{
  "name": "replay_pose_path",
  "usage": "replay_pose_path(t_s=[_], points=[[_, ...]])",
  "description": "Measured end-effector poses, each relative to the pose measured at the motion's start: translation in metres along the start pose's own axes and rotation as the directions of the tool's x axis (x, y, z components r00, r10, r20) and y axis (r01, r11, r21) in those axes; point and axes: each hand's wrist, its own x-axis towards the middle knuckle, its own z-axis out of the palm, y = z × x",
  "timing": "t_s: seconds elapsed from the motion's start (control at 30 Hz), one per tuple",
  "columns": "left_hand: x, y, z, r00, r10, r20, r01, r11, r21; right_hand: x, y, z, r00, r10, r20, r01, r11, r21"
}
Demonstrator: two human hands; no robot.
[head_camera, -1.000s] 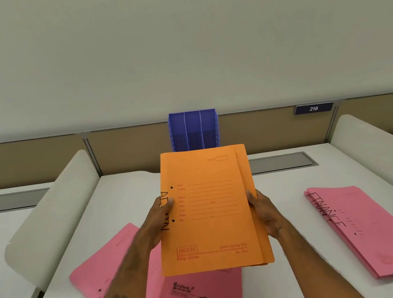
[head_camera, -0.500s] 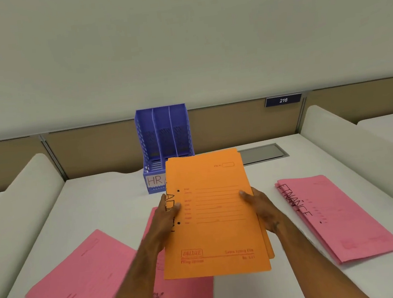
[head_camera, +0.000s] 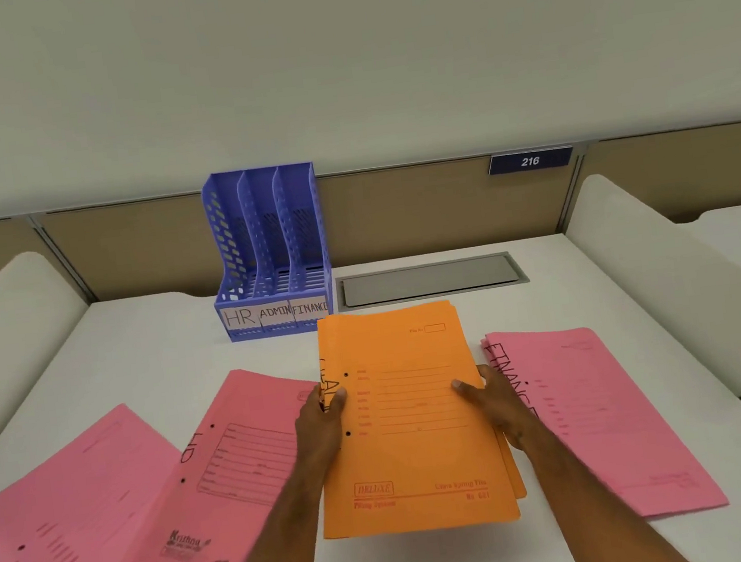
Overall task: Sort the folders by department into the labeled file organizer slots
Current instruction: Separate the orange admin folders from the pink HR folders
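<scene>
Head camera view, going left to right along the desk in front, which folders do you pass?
HR pink folder at the far left → second HR pink folder → orange folders held in both hands → FINANCE pink folders.

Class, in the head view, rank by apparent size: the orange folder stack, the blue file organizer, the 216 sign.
1. orange folder stack, though nearest the camera
2. blue file organizer
3. 216 sign, clearly smallest
</scene>
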Motion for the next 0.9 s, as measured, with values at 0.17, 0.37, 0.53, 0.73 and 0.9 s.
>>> replay_pose_path(t_s=[0.17,0.37,0.53,0.73,0.9], points=[[-0.012,-0.017,0.026,1.000,0.001,0.010,-0.002,0.998,0.060,0.007,0.032,-0.005,0.996,-0.007,-0.088,-0.010,0.981,-0.196],[-0.005,-0.042,0.046,0.999,-0.002,0.036,-0.002,0.992,0.127,0.017,0.053,-0.005,0.989,0.064,-0.130,-0.107,0.928,-0.358],[0.002,-0.058,0.058,1.000,0.021,0.009,-0.023,0.974,0.223,0.026,0.058,-0.002,0.985,0.082,-0.151,-0.142,0.886,-0.442],[0.015,-0.066,0.063,0.998,-0.060,0.016,0.048,0.914,0.403,0.032,0.058,0.003,0.975,0.106,-0.195,-0.193,0.839,-0.509],[0.023,-0.067,0.066,0.996,-0.089,0.022,0.068,0.872,0.485,0.032,0.052,0.005,0.970,0.127,-0.209,-0.220,0.826,-0.518]])
